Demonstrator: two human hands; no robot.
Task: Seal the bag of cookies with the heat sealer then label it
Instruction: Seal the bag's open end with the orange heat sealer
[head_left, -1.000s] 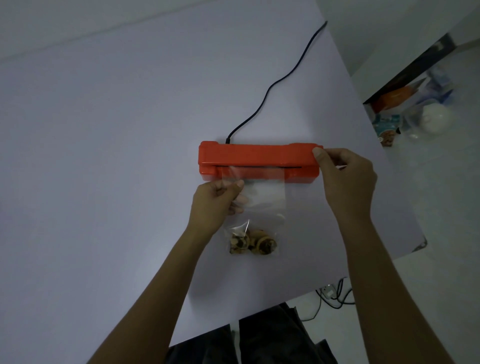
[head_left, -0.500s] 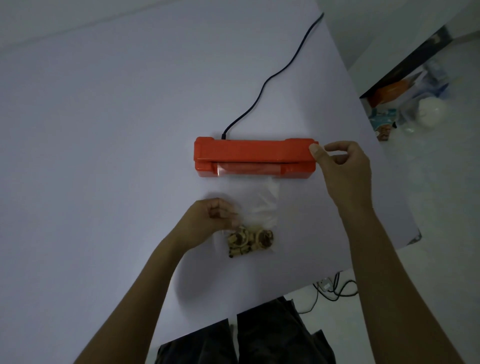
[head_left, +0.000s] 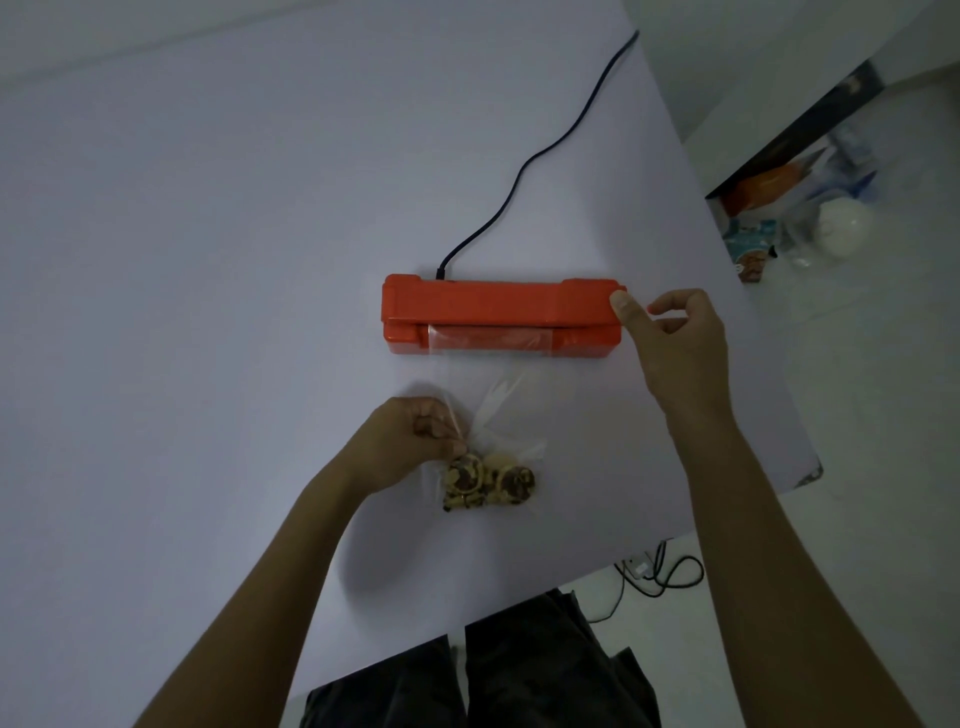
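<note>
Currently the orange heat sealer (head_left: 501, 322) lies crosswise on the pale bench (head_left: 208, 260), lid down, with its black power cord (head_left: 524, 171) running from the back edge away toward the far right corner of the bench.

Bag of cookies (head_left: 488, 441) — clear plastic, lying flat on the bench just in front of the sealer. Its open top edge is tucked into the slot under the sealer's lid; the film shows as a glossy strip across the middle of the slot. Cookies (head_left: 488, 480) sit bunched at the bottom end of the bag, nearest the person, well apart from the sealer.

Left hand (head_left: 410, 441): fingers curled closed, pinching the left side of the bag just above the cookies; the film wrinkles and lifts slightly at the pinch.

Right hand (head_left: 675, 348): thumb tip pressed against the right end of the sealer's lid, remaining fingers loosely curled and apart from the housing — it grips nothing, only touches.

Both forearms are bare. Dark trousers (head_left: 519, 670) show below the near edge of the bench. On the floor to the right: a tangle of cable (head_left: 660, 571) and, farther off, assorted packets and a white round object (head_left: 841, 226), too blurred to identify.
</note>
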